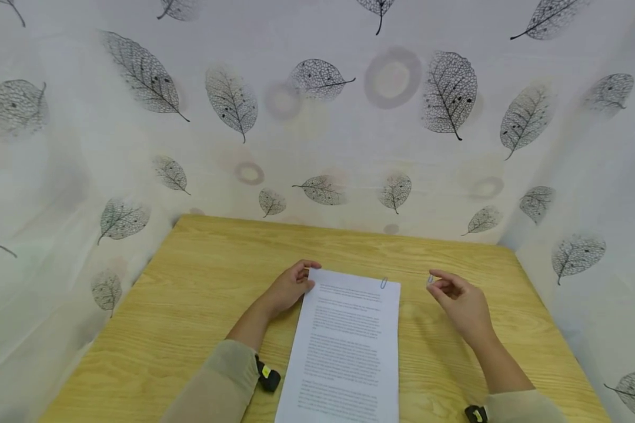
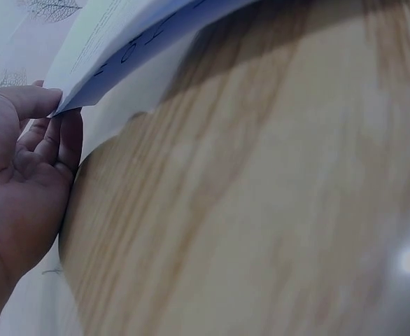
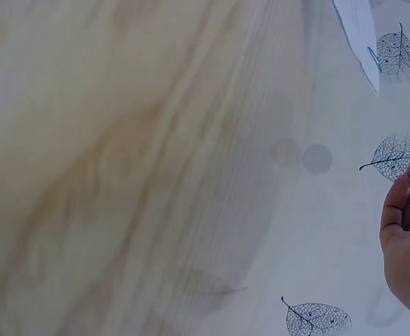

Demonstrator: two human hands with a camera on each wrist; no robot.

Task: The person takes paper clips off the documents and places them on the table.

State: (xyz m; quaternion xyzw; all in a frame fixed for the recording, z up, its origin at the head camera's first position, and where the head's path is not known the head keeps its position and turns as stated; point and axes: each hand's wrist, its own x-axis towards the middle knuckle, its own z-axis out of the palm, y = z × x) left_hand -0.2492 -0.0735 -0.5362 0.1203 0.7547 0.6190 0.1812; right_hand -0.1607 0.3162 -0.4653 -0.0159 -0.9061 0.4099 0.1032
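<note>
A stack of printed paper (image 1: 344,346) lies lengthwise toward me, lines of text facing up. At its far left corner, my left hand (image 1: 287,289) pinches the edge between thumb and fingers. The left wrist view shows that corner of the sheets (image 2: 86,87) raised in the left hand (image 2: 23,154). A paper clip (image 1: 383,283) sits on the far edge, toward the right corner. To the right of the stack, my right hand (image 1: 463,305) pinches a second small paper clip (image 1: 430,278) above the table. The right wrist view shows only part of the right hand (image 3: 406,245).
Under everything is a wood-grain table (image 1: 217,252). A pale curtain (image 1: 344,141) with a leaf print hangs behind its back edge and along both sides. Each wrist carries a dark camera, such as the left one (image 1: 267,376).
</note>
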